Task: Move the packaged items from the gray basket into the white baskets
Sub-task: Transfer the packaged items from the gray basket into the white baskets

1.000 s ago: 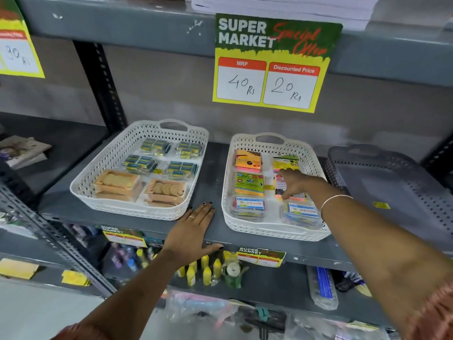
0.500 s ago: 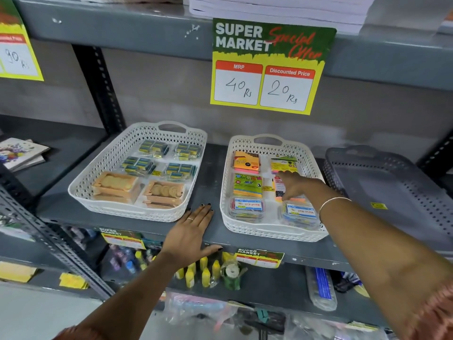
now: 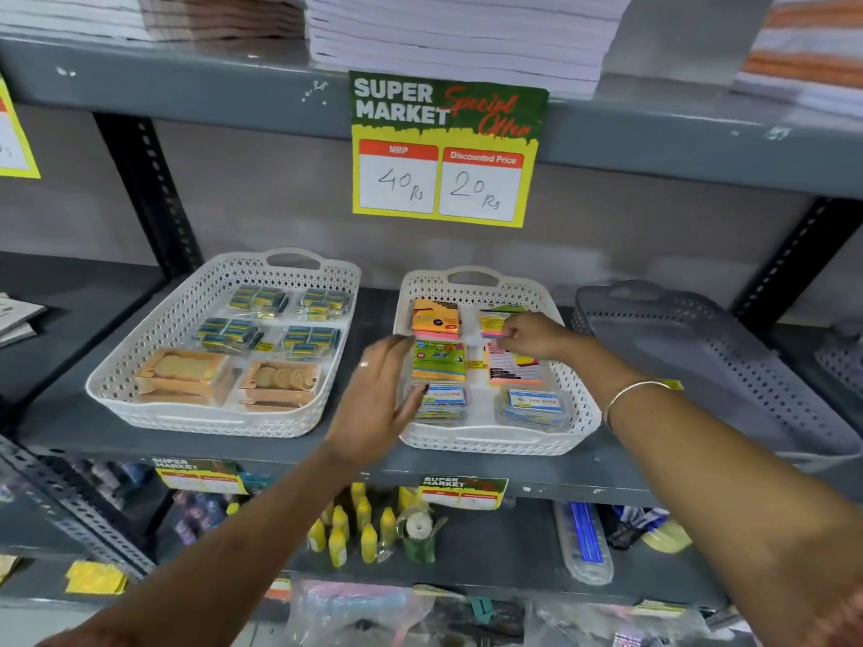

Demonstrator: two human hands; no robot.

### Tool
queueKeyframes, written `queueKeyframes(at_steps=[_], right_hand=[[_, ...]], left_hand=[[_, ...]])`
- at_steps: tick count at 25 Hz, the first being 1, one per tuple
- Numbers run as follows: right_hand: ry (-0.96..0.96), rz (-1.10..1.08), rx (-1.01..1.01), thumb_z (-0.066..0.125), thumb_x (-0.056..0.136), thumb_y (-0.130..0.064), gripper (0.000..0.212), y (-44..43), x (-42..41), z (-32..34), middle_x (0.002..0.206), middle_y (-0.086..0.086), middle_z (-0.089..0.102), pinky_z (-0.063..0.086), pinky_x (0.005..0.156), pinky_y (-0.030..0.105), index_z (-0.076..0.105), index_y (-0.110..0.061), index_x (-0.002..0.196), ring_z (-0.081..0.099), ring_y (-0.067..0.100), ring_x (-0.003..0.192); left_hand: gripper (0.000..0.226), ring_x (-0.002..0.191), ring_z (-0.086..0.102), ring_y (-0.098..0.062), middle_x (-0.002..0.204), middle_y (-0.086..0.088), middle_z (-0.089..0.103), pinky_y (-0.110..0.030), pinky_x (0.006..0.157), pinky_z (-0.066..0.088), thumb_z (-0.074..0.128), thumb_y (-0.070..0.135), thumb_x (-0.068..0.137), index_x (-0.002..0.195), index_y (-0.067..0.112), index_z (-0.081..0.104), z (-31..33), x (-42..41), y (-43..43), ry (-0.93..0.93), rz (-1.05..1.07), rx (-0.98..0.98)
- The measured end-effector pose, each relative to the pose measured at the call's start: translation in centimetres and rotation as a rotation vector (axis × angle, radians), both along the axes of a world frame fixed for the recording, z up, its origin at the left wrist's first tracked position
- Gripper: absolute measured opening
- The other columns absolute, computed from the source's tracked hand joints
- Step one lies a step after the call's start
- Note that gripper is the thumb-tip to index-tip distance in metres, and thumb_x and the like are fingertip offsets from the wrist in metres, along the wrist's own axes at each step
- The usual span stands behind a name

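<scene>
Two white baskets stand side by side on the grey shelf. The left white basket (image 3: pixel 201 420) holds several blue-and-yellow packs (image 3: pixel 259 301) and two tan boxes (image 3: pixel 184 373). Sticky-note packs and two clear boxes (image 3: pixel 532 406) fill the right white basket (image 3: pixel 495 443). My right hand (image 3: pixel 532 336) reaches into it, fingers pinched on the yellow sticky-note pack (image 3: pixel 490 317) at its back right. My left hand (image 3: pixel 378 403) hovers at that basket's left rim, fingers spread, holding nothing. The gray basket (image 3: pixel 700 347) on the right shows no packaged items inside.
A yellow price sign (image 3: pixel 443 151) hangs from the shelf above, which carries stacks of paper. Black uprights (image 3: pixel 145 193) frame the bay. The shelf below holds small yellow bottles (image 3: pixel 345 530) and other packaged goods.
My left hand lifted off the shelf edge and moved right to the right basket's rim. My right hand shifted toward the back of that basket onto the yellow pack.
</scene>
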State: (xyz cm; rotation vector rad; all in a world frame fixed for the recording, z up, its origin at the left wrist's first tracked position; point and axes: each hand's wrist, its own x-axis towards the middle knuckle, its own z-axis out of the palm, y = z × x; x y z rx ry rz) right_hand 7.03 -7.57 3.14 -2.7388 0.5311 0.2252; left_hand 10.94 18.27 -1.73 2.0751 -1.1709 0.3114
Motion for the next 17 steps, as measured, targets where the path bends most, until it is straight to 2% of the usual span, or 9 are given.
queueKeyframes(at_steps=[1,3,5,7,12,15,17], right_hand=[[0.058,0.025,0.006,0.057,0.092,-0.036,0.032,0.4,-0.7,0.4,0.084,0.009,0.058,0.033,0.061,0.026,0.062,-0.006,0.083,0.053,0.02,0.077],[0.201,0.07,0.004,0.062,0.087,-0.042,0.036,1.1,-2.0,0.8,0.092,0.007,0.057,0.038,0.065,0.027,0.061,-0.006,0.091,0.053,0.02,0.085],[0.326,0.096,-0.04,0.069,0.083,-0.036,0.047,1.5,-3.4,0.0,0.119,0.011,0.057,0.045,0.088,0.033,0.056,-0.005,0.116,0.054,0.027,0.11],[0.334,0.122,-0.115,0.072,0.082,-0.026,0.062,1.8,-4.8,-1.3,0.139,0.011,0.05,0.041,0.102,0.034,0.046,-0.007,0.135,0.049,0.029,0.125],[0.17,0.154,-0.217,0.064,0.082,-0.014,0.062,1.7,-6.3,-3.3,0.142,0.009,0.051,0.047,0.094,0.035,0.042,-0.019,0.14,0.053,0.029,0.123],[0.188,0.157,-0.177,0.067,0.081,-0.014,0.069,1.6,-6.3,-3.4,0.146,0.009,0.047,0.046,0.098,0.036,0.038,-0.023,0.143,0.05,0.029,0.127],[0.186,0.119,-0.037,0.071,0.082,-0.019,0.073,1.5,-5.9,-2.6,0.149,0.009,0.043,0.041,0.105,0.035,0.035,-0.02,0.145,0.046,0.028,0.133]], left_hand=[[0.061,0.124,0.042,-0.027,0.136,-0.016,0.046,-0.034,0.104,0.033,0.045,0.046,0.089,0.134,0.005,0.038,1.3,0.3,-1.7,-0.043,-0.039,0.085],[0.064,0.128,0.041,-0.03,0.142,-0.014,0.041,-0.041,0.105,0.037,0.056,0.04,0.087,0.137,0.008,0.033,2.5,1.5,-4.5,-0.034,-0.103,0.439],[0.072,0.128,0.042,-0.031,0.141,-0.015,0.043,-0.044,0.104,0.039,0.064,0.042,0.082,0.136,0.006,0.033,2.1,2.7,-6.0,-0.006,-0.12,0.756],[0.066,0.12,0.05,-0.033,0.133,-0.016,0.051,-0.043,0.099,0.043,0.069,0.038,0.078,0.128,0.005,0.04,1.0,3.1,-6.7,0.022,-0.147,0.895],[0.045,0.108,0.057,-0.034,0.122,-0.018,0.058,-0.039,0.092,0.047,0.067,0.025,0.081,0.117,0.008,0.046,-0.2,3.0,-6.9,0.063,-0.189,0.893],[0.047,0.11,0.056,-0.032,0.125,-0.016,0.057,-0.04,0.095,0.046,0.067,0.028,0.081,0.118,0.009,0.046,-0.5,3.2,-6.9,0.087,-0.195,0.896],[0.06,0.118,0.051,-0.03,0.135,-0.013,0.051,-0.039,0.099,0.043,0.064,0.041,0.082,0.127,0.009,0.042,-0.3,3.3,-7.1,0.139,-0.202,0.866]])
